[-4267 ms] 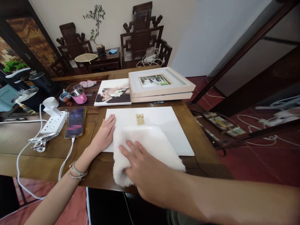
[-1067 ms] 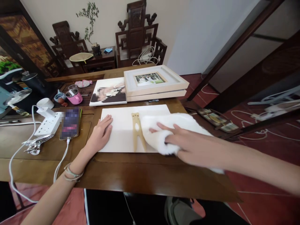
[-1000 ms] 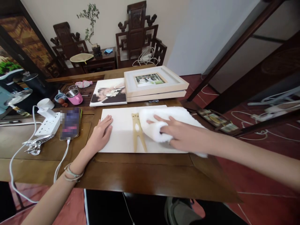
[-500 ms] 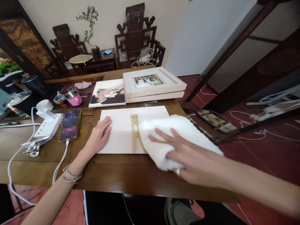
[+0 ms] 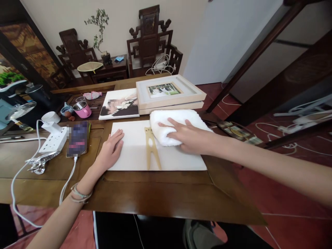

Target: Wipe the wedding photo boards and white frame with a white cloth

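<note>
My left hand [image 5: 110,152] lies flat with fingers extended on the left edge of a white picture panel [image 5: 129,148], which rests face down or blank side up on the desk. A tan, two-legged easel stand [image 5: 148,149] lies against the middle of the panel. My right hand [image 5: 190,136] presses a folded, fluffy white towel [image 5: 192,117] onto the panel's upper right part. Its fingers are spread over the towel, with part of the cloth bunched by the thumb. The towel overlaps the panel's far edge, beside the stand's top.
Behind the panel sit a photo print [image 5: 121,103] and stacked wooden picture frames [image 5: 171,100]. To the left are a charging phone [image 5: 77,138], a power strip [image 5: 54,140], cables and a pink mug [image 5: 82,109]. The desk [image 5: 155,193] ends near my body.
My right hand has moved the towel away from me and slightly left, from the panel's near right side to its far edge. My left hand has stayed in place.
</note>
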`<state>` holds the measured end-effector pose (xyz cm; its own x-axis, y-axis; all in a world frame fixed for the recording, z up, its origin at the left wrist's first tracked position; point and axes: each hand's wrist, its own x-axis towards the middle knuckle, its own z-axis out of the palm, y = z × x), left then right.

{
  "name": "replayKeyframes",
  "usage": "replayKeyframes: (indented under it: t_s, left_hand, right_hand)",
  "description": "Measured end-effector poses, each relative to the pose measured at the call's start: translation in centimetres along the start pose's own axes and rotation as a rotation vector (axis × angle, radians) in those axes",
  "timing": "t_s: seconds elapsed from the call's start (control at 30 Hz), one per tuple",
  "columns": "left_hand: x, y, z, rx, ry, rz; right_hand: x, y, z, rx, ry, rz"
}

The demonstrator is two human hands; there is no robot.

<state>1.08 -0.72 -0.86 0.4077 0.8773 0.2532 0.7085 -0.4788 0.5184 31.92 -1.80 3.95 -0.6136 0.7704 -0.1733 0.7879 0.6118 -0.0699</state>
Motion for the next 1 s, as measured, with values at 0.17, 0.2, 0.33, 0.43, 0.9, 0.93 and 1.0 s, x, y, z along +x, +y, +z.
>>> replayKeyframes:
  t_s: [0.17, 0.2, 0.33, 0.43, 0.9, 0.93, 1.0]
  left_hand:
    - [0.0, -0.1, 0.0, 0.003, 0.003, 0.013]
    - [0.0, 0.0, 0.0, 0.001, 0.003, 0.01]
    - [0.0, 0.2, 0.1, -0.001, -0.002, 0.0]
    - [0.0, 0.2, 0.0, 0.0, -0.002, 0.003]
    - [0.0, 0.3, -0.1, -0.003, 0.003, 0.0]
    - [0.0, 0.4, 0.0, -0.003, 0.004, 0.0]
    - [0.0, 0.4, 0.0, -0.003, 0.003, -0.001]
  right_hand:
    - [-2.9, -1.8, 1.5, 0.101, 0.064, -0.067]
    - [-4.0, -2.6, 1.9, 0.126, 0.062, -0.071]
    - [-7.8, -5.3, 2.3, 0.222, -0.012, -0.043]
    - [-8.6, -5.0, 1.0, 0.274, 0.026, -0.027]
    - [-3.2, -4.3, 3.5, -0.125, 0.136, 0.023]
    - [-4.1, -5.3, 3.8, -0.116, 0.152, 0.022]
    - [-5.8, -6.9, 4.1, -0.104, 0.162, 0.026]
